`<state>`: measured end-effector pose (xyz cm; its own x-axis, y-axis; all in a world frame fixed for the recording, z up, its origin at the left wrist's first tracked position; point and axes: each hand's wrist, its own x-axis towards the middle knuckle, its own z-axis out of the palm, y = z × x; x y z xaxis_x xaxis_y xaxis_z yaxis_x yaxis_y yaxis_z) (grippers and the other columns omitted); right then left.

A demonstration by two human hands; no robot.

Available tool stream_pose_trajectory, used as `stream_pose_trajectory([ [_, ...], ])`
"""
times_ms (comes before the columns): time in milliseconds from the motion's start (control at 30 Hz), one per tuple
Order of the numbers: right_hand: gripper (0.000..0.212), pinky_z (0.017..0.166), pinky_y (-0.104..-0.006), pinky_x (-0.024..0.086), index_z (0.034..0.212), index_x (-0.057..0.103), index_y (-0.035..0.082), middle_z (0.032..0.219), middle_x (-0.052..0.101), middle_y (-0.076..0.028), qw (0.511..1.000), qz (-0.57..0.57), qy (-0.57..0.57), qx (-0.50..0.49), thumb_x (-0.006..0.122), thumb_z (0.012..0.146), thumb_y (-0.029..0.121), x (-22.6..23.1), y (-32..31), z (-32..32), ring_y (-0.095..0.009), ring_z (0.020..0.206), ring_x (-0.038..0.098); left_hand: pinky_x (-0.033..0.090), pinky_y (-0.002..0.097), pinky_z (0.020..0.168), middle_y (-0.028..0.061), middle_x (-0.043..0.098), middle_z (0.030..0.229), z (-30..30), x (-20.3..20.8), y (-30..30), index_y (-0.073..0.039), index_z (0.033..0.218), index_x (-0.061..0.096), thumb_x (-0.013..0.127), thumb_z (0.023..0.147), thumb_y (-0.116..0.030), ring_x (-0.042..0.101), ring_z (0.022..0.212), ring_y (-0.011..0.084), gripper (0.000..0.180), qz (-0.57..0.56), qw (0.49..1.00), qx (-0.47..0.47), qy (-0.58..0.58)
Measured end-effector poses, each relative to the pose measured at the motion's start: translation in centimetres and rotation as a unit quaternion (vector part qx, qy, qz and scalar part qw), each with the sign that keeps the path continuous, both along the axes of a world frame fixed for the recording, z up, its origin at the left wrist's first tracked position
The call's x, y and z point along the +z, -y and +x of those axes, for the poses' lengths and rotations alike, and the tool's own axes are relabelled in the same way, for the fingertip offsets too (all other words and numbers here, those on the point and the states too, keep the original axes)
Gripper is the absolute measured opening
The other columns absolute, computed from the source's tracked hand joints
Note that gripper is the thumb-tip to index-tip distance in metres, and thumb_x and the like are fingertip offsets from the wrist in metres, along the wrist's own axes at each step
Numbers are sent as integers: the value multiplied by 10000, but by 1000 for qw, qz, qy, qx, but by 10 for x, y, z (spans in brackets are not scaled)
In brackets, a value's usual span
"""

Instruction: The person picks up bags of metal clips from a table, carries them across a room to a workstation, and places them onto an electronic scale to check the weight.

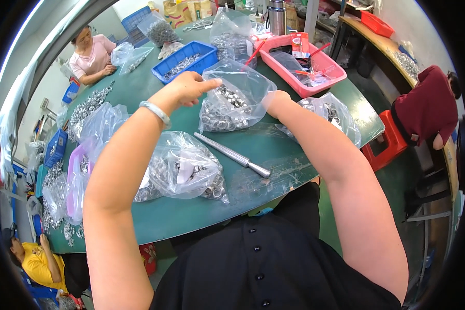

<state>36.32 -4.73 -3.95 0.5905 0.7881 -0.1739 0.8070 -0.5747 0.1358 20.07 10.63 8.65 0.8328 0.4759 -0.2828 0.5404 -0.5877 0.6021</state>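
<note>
A clear plastic bag [232,118] partly filled with shiny metal rings stands on the green table, its mouth spread wide. My left hand [188,89], a pale bangle on its wrist, is at the bag's left rim, with its fingers apart and one pointing over the mouth. At the right edge of the bag, my right hand [278,104] is closed on the plastic; its fingertips are mostly hidden. A tapered metal ring mandrel [232,153] lies just in front of the bag. Another bag of rings [186,165] rests beneath my left forearm, and a third ring bag [333,113] is beyond my right forearm.
A pink basket [305,90] with tools and packets stands far right, a blue basket [185,64] of metal pieces far left. Behind them are a steel flask [277,18] and more bags. Loose metal parts [88,111] pile at left. Other people sit around; a red stool [382,144] is at right.
</note>
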Motion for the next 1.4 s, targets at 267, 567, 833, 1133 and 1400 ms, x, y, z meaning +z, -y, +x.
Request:
stream_pose_trajectory([
  [267,205,669,-370,474,831,618,42,856,603,-147,989,132,36,-47,458,727,117,48,15,-17,-270,800,591,469,304,585,90,514,803,2,-17,11,-19,869,458,596,722,-125,526,683,161,227,-200,972,104,70],
  [567,146,638,-374,473,755,606,35,797,598,-155,952,220,119,179,500,670,88,153,9,-77,-281,745,590,456,280,504,59,504,668,-5,-8,5,-44,779,470,562,740,-65,500,566,150,102,-242,960,91,109],
  [833,236,671,-355,466,876,617,74,910,594,-119,968,-59,73,232,553,651,50,113,-23,-80,-250,843,579,419,230,443,54,497,643,-9,2,27,-22,821,473,540,748,-70,483,510,125,110,-120,977,91,150],
  [1133,263,720,-354,443,908,592,18,968,570,-149,977,-67,-53,195,522,656,48,108,-24,-74,-278,888,551,410,257,431,63,521,607,-2,0,20,-13,780,512,484,775,-152,495,471,143,142,88,986,67,123],
  [1400,398,695,-364,426,823,598,-28,815,590,-170,964,-18,-130,233,552,736,358,144,22,-46,-297,793,554,429,356,762,179,576,904,-3,4,15,-32,822,610,468,723,-131,546,871,313,199,273,960,18,57],
])
